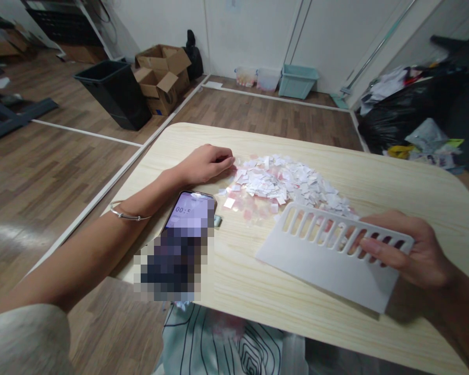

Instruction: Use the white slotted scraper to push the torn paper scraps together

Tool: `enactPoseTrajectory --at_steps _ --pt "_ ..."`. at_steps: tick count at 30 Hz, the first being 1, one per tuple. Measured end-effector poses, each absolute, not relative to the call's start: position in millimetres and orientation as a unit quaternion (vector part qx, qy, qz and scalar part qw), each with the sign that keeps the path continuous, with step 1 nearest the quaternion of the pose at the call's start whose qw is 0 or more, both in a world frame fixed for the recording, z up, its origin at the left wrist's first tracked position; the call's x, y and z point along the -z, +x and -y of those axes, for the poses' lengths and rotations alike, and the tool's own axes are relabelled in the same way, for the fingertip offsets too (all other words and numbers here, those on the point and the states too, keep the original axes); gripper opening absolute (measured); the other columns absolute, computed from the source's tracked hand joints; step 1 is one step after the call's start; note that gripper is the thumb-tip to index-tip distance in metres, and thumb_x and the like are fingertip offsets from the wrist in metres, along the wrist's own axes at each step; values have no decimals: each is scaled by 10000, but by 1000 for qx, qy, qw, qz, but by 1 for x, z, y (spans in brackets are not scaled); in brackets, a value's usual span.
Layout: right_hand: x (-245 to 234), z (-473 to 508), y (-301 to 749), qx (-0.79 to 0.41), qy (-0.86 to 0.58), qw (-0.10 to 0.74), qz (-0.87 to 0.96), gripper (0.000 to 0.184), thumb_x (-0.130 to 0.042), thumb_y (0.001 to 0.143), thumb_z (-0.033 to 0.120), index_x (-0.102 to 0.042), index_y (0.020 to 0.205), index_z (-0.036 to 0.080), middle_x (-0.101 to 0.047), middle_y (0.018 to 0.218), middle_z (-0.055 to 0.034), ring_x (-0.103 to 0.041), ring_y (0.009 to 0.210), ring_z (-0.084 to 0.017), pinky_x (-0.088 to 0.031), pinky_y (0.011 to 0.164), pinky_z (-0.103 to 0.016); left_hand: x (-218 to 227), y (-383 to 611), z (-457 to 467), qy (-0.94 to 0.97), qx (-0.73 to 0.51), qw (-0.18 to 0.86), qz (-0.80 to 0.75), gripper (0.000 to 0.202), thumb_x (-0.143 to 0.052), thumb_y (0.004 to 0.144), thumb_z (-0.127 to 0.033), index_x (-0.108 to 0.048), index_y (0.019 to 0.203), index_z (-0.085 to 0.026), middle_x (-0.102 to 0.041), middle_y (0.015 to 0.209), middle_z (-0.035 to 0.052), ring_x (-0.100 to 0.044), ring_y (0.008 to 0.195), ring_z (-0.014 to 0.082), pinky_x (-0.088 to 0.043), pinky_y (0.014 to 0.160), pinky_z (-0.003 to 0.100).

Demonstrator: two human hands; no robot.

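A pile of small white paper squares (263, 182), mixed with clear and pinkish plastic bits, is spread over the middle of the table (406, 177). My left hand (207, 164) rests at the pile's left edge, its fingers curled together; whether anything is between them is hidden. My right hand (418, 255) grips a white slotted scraper (328, 268) by its right end, thumb over the slots. The scraper's flat blade slants toward me, in front of the pile. A phone (191, 213) showing a timer lies below my left hand, its lower part pixelated.
A small pale green object (218, 221) lies beside the phone. Beyond the table stand a black bin (115, 96), cardboard boxes (160, 78) and a teal tub (298, 82). Black bags (406, 109) are heaped at right. Patterned cloth (219, 346) hangs below the table's front edge.
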State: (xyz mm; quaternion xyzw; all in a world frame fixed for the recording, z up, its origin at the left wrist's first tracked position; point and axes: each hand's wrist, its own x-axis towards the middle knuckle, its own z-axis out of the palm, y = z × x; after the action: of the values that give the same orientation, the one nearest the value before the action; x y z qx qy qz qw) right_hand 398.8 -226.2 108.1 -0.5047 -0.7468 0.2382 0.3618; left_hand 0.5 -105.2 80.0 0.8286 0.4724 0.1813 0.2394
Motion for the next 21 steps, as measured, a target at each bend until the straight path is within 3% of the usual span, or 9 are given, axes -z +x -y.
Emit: enactPoseTrajectory --at_steps 3,6,12,18,21 --pt "-107 231 394 -257 -419 339 802 214 -826 871 387 -842 674 304 -755 559 -10 -678 427 -180 -512 394 -240 -80 1 106 825 -185 245 -474 321 -517 987 -394 -589 742 -200 -565 631 4 -448 603 129 -302 641 326" --pt "-107 236 389 -304 -415 313 798 265 -756 929 336 -828 675 305 -742 554 -2 -671 432 -184 -515 415 -256 -79 0 106 824 -189 251 -471 304 -539 972 -387 -584 731 -207 -550 624 1 -436 602 131 -296 643 335" --pt "-107 235 390 -274 -432 371 775 190 -772 856 198 -865 737 313 -777 579 24 -661 386 -165 -482 362 -224 -80 0 106 825 -190 252 -470 295 -555 964 -374 -554 712 -219 -507 607 -9 -410 600 132 -281 645 349" --pt "-100 233 387 -286 -356 323 829 174 -730 919 182 -856 869 291 -794 629 24 -688 444 -166 -523 443 -230 -82 2 105 829 -188 245 -467 300 -539 973 -373 -564 722 -209 -525 612 -8 -406 596 127 -277 631 334" --pt "-95 235 384 -296 -348 309 834 178 -714 946 223 -825 819 280 -769 608 17 -684 454 -169 -525 457 -238 -82 2 104 831 -189 238 -465 309 -528 980 -377 -574 730 -202 -528 616 -8 -420 597 125 -284 629 325"
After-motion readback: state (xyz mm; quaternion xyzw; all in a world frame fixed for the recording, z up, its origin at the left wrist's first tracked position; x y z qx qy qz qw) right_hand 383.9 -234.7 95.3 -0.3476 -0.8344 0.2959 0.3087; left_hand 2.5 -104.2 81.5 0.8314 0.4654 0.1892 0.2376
